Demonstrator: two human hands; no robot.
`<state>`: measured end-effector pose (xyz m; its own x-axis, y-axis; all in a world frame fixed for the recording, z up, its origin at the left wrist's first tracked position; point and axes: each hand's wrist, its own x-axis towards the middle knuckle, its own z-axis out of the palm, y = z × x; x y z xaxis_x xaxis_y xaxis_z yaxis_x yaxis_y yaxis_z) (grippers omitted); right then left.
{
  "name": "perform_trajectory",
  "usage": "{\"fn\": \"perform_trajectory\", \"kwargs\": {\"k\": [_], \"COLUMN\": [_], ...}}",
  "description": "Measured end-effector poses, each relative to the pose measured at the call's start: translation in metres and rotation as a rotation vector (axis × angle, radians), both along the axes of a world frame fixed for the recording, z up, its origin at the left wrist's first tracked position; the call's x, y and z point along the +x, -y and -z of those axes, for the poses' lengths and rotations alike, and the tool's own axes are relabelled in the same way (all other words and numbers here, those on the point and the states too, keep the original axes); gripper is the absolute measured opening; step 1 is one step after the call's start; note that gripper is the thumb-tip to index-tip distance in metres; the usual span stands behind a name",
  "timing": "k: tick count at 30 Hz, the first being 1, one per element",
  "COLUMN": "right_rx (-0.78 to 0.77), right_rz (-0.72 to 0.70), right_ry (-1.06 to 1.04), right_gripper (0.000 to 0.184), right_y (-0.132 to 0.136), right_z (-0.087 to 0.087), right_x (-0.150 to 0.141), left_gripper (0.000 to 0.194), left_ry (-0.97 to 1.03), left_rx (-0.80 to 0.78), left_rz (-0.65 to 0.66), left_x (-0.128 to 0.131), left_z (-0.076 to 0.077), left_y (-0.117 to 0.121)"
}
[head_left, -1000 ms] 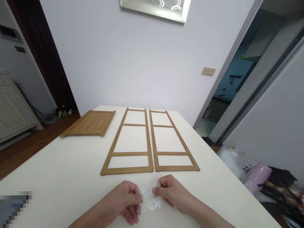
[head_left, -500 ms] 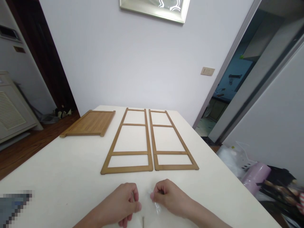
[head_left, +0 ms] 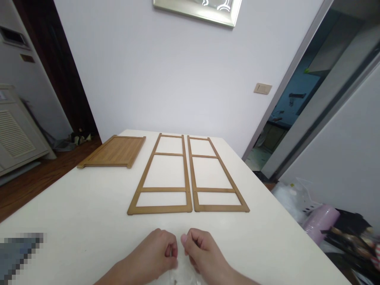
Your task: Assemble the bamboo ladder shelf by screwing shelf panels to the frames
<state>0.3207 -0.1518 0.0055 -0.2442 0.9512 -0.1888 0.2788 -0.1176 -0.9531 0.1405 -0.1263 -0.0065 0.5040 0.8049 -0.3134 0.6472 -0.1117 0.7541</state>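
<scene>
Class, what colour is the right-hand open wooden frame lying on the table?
The right-hand wooden frame is plain light brown, best seen in the head view.

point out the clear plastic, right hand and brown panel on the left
Clear plastic (head_left: pixel 186 274), head view: visible part below the hands.
Right hand (head_left: pixel 207 253), head view: middle of the hand.
Brown panel (head_left: pixel 117 152), head view: middle of its top face.

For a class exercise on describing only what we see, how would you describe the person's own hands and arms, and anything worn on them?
The left hand and right hand are ungloved, with no ring, watch or bracelet showing. No sleeve covers the visible parts of the left forearm and right forearm. No markings stand out.
</scene>
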Motion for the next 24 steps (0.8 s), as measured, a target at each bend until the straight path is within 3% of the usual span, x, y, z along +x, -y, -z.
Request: {"fn": "perform_trajectory", "kwargs": {"k": [4,9,18,24], "right_rx": [0.145,0.284,0.240,0.273], "right_rz": [0.032,-0.039,-0.087,-0.138], "right_ry": [-0.011,0.057,-0.136,-0.091], "right_gripper": [0.057,0.053,0.042,0.036], "right_y": [0.013,0.017,0.020,0.024], "right_z": [0.025,0.040,0.045,0.053], "right_x": [-0.018,-0.012,-0.009,-0.002], "left_gripper": [0.010,0.012,0.012,0.012], "left_ry": [-0.004,-0.006,-0.005,-0.021], "left_rx": [0.066,0.068,0.070,0.092], "left_rz": [0.027,0.025,0.015,0.020], "left_x": [-0.002,-0.003,-0.002,-0.003], "left_z": [0.002,-0.001,-0.001,-0.001], "left_y": [-0.002,-0.004,-0.004,-0.004]}}
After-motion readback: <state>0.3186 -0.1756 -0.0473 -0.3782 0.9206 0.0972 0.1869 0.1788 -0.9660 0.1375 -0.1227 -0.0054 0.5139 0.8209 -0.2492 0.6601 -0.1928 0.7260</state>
